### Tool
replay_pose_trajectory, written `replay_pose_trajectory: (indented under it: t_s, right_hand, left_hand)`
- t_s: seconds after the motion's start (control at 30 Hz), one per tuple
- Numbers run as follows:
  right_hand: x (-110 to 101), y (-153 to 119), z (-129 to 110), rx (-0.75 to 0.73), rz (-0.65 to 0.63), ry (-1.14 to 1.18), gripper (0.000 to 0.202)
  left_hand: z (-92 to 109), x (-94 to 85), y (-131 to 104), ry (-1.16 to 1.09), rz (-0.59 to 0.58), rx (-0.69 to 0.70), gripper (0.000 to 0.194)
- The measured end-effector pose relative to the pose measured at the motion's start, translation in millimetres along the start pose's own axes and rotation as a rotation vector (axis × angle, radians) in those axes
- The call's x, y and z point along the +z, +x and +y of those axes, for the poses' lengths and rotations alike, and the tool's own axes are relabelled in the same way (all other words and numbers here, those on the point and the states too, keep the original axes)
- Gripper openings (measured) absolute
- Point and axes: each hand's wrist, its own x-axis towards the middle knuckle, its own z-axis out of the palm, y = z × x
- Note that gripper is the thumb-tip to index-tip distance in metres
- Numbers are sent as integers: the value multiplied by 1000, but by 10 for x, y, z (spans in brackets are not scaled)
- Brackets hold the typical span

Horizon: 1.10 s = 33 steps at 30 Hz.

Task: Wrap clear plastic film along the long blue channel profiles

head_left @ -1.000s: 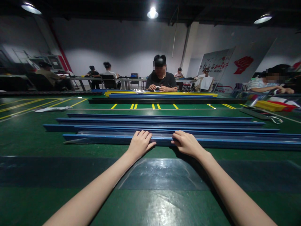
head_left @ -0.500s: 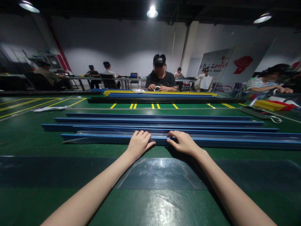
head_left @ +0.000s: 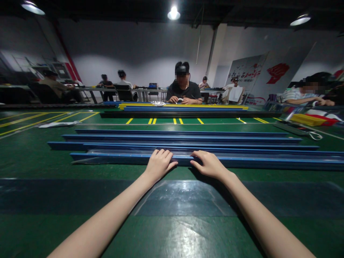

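Note:
The nearest of several long blue U-shaped channels lies across the green table in front of me. My left hand is closed over its front wall, fingers inside the channel and thumb along the near face. A short distance to the right, my right hand grips the same wall, fingers curled over the edge and thumb in front. Clear film shows in the channel and at its left end. A wide, flat strip of clear plastic lies on the table beneath my forearms.
More blue channels lie parallel just behind. Farther back are a black bar and yellow bars. A power strip and a yellow tray are at right. A co-worker sits opposite; others sit around.

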Motion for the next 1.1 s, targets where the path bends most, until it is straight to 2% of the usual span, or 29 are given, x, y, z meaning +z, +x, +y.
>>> replay_pose_trajectory:
  t_s: [1.1]
  right_hand:
    - [21, 2, 12, -8, -5, 5, 29]
  left_hand:
    - [-5, 18, -9, 14, 17, 0, 32]
